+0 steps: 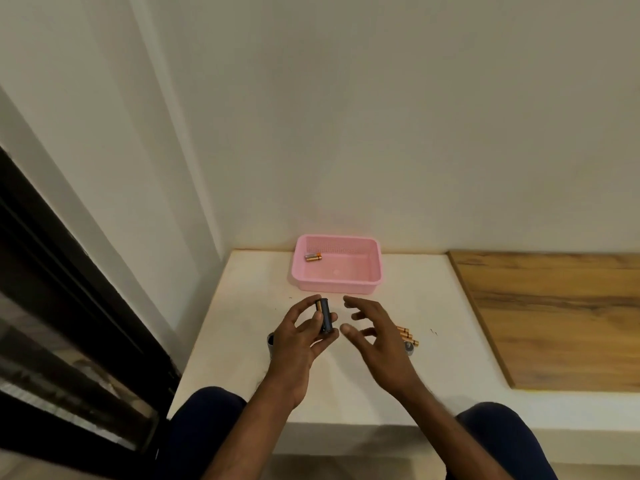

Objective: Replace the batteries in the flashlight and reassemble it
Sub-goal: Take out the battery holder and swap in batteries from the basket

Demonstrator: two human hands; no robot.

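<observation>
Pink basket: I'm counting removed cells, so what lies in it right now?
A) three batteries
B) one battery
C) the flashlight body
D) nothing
B: a single battery lies in the far left corner of the pink basket; the other loose batteries lie on the table by the right hand.

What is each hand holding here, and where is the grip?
Left hand holds the dark battery holder by its sides, fingers around the lower part. Right hand is open, holding nothing.
</observation>
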